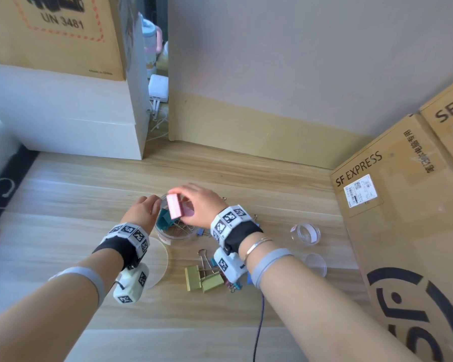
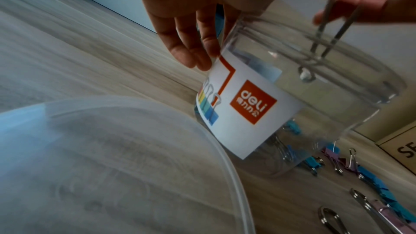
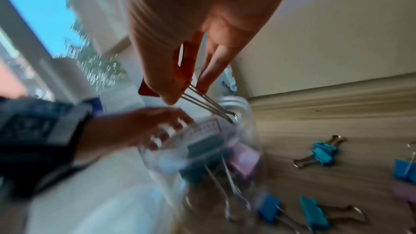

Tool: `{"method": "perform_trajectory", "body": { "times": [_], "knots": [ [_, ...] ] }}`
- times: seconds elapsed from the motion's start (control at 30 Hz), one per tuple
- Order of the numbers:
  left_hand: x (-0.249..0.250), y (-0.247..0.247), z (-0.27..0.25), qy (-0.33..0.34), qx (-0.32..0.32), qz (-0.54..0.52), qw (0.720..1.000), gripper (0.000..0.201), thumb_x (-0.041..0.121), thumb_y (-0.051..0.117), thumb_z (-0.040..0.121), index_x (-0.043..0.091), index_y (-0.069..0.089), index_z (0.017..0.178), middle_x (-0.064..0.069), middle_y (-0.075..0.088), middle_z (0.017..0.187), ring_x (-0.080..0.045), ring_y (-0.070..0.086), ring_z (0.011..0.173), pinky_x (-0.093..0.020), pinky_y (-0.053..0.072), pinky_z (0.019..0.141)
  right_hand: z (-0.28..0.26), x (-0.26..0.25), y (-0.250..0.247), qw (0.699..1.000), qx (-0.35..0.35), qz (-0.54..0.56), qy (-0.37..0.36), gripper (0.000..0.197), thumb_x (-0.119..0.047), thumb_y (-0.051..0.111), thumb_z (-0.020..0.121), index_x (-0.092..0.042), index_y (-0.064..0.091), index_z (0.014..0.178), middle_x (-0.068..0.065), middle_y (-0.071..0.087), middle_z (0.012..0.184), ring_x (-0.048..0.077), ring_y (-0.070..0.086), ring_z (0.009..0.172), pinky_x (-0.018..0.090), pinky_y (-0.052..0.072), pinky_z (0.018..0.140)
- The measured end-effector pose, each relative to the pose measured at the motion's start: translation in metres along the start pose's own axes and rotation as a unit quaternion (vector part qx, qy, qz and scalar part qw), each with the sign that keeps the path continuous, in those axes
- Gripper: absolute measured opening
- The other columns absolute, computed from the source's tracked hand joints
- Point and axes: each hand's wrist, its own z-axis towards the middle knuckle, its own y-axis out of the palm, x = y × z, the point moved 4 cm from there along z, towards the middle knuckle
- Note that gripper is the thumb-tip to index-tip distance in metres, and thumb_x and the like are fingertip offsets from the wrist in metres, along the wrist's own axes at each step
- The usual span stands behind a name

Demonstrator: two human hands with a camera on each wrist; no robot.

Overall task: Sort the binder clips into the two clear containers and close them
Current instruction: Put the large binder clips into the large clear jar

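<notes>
A large clear container (image 1: 177, 235) with a white label stands mid-floor, with a teal clip (image 1: 164, 222) and wire handles inside. My left hand (image 1: 152, 205) holds its left wall near the rim; the fingers (image 2: 191, 47) lie along the label. Above the opening, my right hand (image 1: 185, 205) pinches a big pink binder clip (image 1: 173, 209) by its body, wire handles (image 3: 209, 107) pointing down into the container (image 3: 213, 157). A small clear container (image 1: 306, 233) stands open at the right, with its lid (image 1: 316, 263) nearer me.
The large lid (image 1: 156, 259) lies under my left wrist. Two green clips (image 1: 203, 278) and several small blue and purple clips (image 3: 321, 152) lie on the wooden floor by my right wrist. SF Express cardboard boxes (image 1: 403, 205) stand at right, a white box (image 1: 76, 121) at back left.
</notes>
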Motion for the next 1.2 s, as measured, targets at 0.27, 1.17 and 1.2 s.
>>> {"method": "perform_trajectory", "body": {
  "times": [0.27,1.17,1.2],
  "knots": [
    [-0.004,0.001,-0.005,-0.002,-0.003,-0.004,1.0,0.035,0.027,0.03,0.098,0.011,0.054,0.117,-0.019,0.055,0.111,-0.035,0.058,0.095,-0.038,0.044,0.082,-0.008,0.022,0.021,0.998,-0.031,-0.037,0.043,0.053,-0.014,0.066,0.082,-0.023,0.048,0.13,0.004,0.051,0.13,0.021,0.055,0.108,0.032,0.049,0.09],
    [-0.001,0.006,-0.018,-0.003,-0.003,-0.008,1.0,0.037,0.027,0.028,0.098,0.008,0.052,0.118,-0.021,0.053,0.109,-0.025,0.048,0.077,-0.034,0.041,0.076,-0.074,0.017,-0.015,0.99,0.017,0.077,0.12,0.036,-0.011,0.062,0.078,-0.016,0.056,0.112,0.002,0.062,0.109,0.008,0.054,0.076,0.018,0.046,0.069],
    [0.0,0.006,-0.018,-0.002,-0.004,-0.008,1.0,0.037,0.027,0.028,0.098,0.008,0.052,0.118,-0.021,0.053,0.109,-0.025,0.048,0.077,-0.034,0.04,0.076,-0.069,0.012,-0.016,0.99,0.024,0.083,0.11,0.036,-0.011,0.062,0.078,-0.017,0.056,0.113,0.001,0.062,0.108,0.01,0.055,0.079,0.02,0.048,0.072]
  ]
}}
